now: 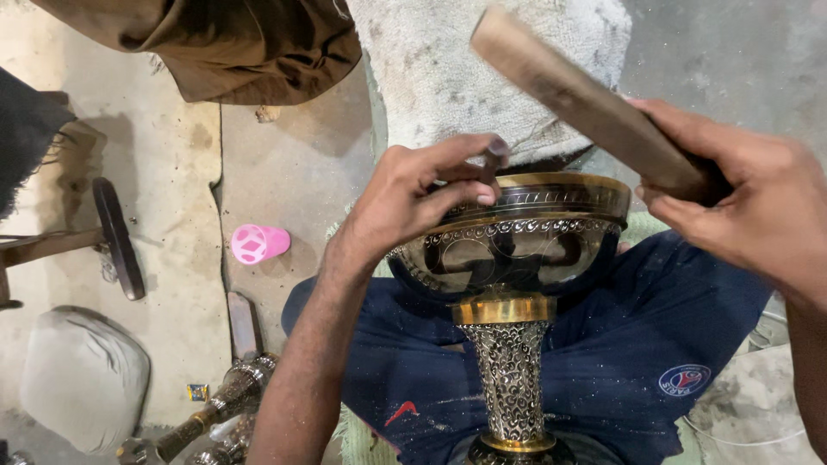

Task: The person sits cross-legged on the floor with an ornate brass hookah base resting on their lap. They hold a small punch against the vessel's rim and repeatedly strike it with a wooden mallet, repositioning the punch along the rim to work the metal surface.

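An engraved metal goblet-shaped vessel [517,250], with a brass collar and a patterned stem, lies across my lap with its bowl pointing away from me. My left hand [413,198] pinches a small dark punch [495,153] against the bowl's rim. My right hand [741,198] grips a long wooden block [577,95], raised at a slant above the bowl. The block is slightly blurred.
A whitish towel [482,60] lies on the floor beyond the vessel. A pink plastic cup [257,244] lies on its side at left, near a brown cloth [241,43], a wooden-handled tool [112,237], a pale cushion [82,379] and more metal pieces [220,409].
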Demonstrator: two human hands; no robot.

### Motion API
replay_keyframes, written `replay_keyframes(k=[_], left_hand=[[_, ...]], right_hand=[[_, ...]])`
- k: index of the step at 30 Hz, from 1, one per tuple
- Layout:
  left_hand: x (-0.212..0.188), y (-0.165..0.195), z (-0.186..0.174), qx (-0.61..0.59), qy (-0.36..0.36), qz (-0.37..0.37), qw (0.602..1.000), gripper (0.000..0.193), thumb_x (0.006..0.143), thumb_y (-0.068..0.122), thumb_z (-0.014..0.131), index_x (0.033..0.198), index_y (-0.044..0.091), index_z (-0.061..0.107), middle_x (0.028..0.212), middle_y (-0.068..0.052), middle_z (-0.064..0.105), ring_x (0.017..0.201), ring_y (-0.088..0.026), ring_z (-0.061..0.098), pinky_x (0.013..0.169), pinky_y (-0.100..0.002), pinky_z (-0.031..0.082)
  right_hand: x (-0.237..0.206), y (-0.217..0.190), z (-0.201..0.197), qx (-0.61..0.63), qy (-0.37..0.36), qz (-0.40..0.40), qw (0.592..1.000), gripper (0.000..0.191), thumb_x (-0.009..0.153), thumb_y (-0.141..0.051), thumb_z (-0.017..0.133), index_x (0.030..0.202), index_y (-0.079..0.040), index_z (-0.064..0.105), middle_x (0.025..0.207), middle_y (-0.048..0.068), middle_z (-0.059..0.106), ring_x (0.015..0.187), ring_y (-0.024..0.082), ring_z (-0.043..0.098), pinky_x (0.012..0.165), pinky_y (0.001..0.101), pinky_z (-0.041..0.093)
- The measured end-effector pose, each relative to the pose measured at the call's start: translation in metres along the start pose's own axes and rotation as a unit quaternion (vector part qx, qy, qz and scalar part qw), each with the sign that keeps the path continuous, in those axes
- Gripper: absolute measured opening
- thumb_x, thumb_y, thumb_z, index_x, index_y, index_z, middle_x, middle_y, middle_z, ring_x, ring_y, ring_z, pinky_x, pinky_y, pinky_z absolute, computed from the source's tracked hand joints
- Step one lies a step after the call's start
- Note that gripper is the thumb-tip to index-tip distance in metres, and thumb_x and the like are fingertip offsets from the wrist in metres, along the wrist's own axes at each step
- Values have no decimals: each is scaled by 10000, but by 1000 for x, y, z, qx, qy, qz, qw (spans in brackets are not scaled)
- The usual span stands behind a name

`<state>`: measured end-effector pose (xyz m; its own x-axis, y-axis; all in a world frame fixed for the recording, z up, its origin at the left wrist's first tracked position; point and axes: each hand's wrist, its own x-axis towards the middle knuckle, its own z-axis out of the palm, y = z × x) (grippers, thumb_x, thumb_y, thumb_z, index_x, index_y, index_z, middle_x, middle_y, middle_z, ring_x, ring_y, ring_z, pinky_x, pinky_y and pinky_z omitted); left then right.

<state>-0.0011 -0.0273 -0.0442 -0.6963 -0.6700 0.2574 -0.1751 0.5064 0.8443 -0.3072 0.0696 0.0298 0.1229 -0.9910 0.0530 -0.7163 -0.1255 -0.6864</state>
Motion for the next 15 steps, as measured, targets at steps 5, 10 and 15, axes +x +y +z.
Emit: replay_keyframes(k=[5, 10, 15], left_hand=[[-3, -2, 6, 38, 5, -22, 999, 403, 996, 242, 742, 1367, 127, 633, 1135, -70, 794, 914, -175, 826, 726, -299, 724], [-2, -6, 4, 77, -3, -16, 997, 214, 1019, 238, 796, 1197, 160, 707, 1094, -61, 803, 950, -173, 836, 775, -314, 735], [0, -2, 2, 54, 6, 10, 998, 379, 966, 197, 782, 1313, 96, 666, 1196, -119, 772, 981, -212, 810, 818, -354, 713]], right_hand=[[-9, 12, 7, 144, 42, 0, 989, 695, 837, 3, 736, 1500, -23, 530, 1036, 128, 709, 931, 177, 722, 860, 355, 616], [-12, 26, 12, 136, -1, 2, 991, 681, 796, 44, 718, 1459, -3, 568, 1130, 180, 721, 900, 229, 732, 823, 378, 630], [-11, 14, 13, 135, 15, -8, 991, 706, 781, 27, 707, 1467, -31, 553, 1196, 201, 696, 970, 224, 708, 866, 371, 598]])
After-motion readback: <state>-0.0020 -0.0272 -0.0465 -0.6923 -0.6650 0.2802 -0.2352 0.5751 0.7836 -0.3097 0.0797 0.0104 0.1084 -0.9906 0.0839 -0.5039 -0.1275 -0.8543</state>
